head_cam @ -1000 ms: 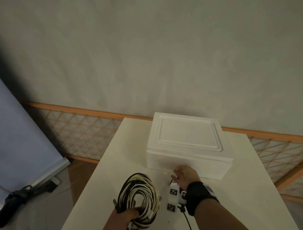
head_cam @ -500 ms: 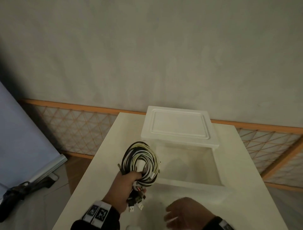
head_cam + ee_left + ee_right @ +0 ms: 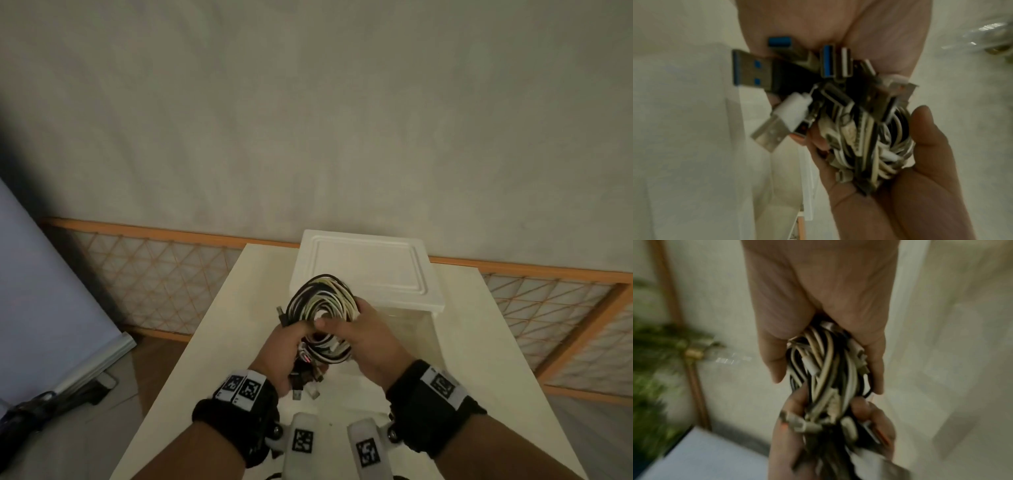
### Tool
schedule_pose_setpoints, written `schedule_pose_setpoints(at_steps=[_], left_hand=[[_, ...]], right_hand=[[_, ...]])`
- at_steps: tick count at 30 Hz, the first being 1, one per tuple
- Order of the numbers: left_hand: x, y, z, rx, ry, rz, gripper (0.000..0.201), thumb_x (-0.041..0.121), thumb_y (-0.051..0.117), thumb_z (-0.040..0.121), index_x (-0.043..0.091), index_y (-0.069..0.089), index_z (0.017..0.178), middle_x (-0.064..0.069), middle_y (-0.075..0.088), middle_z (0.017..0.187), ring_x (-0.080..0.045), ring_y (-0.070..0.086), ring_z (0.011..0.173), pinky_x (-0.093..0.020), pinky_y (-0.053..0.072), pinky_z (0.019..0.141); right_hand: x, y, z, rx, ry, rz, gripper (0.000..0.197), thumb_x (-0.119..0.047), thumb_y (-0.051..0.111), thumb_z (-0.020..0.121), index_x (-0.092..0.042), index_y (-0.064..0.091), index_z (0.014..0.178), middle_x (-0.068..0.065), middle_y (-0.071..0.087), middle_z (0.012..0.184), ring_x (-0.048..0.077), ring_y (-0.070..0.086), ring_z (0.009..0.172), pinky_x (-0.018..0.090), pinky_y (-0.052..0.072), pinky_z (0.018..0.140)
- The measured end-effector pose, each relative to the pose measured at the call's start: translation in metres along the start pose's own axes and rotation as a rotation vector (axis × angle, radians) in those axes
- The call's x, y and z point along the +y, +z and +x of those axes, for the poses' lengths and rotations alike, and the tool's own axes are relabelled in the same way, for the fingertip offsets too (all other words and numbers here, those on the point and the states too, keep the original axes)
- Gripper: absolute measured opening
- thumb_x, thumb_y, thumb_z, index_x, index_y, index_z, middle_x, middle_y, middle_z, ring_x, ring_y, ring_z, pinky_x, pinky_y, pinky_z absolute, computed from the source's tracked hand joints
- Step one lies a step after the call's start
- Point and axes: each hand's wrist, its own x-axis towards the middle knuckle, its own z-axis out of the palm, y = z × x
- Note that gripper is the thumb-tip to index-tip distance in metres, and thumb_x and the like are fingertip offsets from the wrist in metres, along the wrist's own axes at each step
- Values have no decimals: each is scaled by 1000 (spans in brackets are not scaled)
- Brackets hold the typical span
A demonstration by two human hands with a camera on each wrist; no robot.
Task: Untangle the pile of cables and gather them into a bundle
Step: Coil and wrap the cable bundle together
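Observation:
A coil of black and white cables (image 3: 322, 308) is held up over the open white foam box (image 3: 424, 342). My left hand (image 3: 291, 346) grips the coil's lower left side, and several USB plugs (image 3: 764, 71) stick out past its palm. My right hand (image 3: 349, 329) grips the coil from the right, thumb across the front of the loop. In the right wrist view the cable strands (image 3: 828, 366) run between my right hand's thumb and fingers, with the left hand's fingers (image 3: 793, 407) below them.
The box lid (image 3: 370, 270) sits pushed back over the far part of the box. Both stand on a white table (image 3: 219, 342) that ends at a wall with an orange lattice rail (image 3: 144, 274). A floor drop lies left of the table.
The left hand lifted the coil from the table up over the box. The lid slid back, leaving the box open. The right hand left the lid and took hold of the coil.

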Motion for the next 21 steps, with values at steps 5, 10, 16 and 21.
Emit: schedule_pose_setpoints(at_steps=[5, 10, 16, 21], left_hand=[[-4, 11, 17, 13, -69, -130, 45, 44, 66, 86, 8, 70, 111, -21, 71, 103, -31, 68, 78, -35, 51, 63], [-13, -6, 21, 64, -52, -7, 47, 53, 66, 80, 10, 64, 97, -9, 62, 90, -26, 63, 80, -39, 56, 73], [-51, -43, 19, 136, 254, 490, 15, 21, 72, 84, 22, 59, 91, -5, 64, 98, -11, 62, 77, -25, 52, 70], [-79, -69, 19, 11, 510, 1078, 17, 43, 60, 73, 49, 54, 88, 32, 58, 100, 10, 49, 97, -8, 41, 84]], right_hand=[[5, -2, 32, 266, 130, -47, 20, 0, 67, 72, 4, 66, 92, 23, 70, 84, 40, 68, 81, 46, 55, 70], [-14, -31, 70, 338, 77, -182, 17, -7, 66, 74, 0, 65, 89, 19, 68, 82, 34, 66, 76, 40, 53, 66], [-14, -44, 95, 166, -42, -921, 23, -17, 68, 76, -5, 60, 93, 12, 65, 87, 28, 61, 81, 40, 49, 74], [13, -29, 83, -365, -16, -1379, 38, -24, 66, 81, -11, 52, 114, 7, 61, 109, 23, 57, 97, 33, 48, 83]])
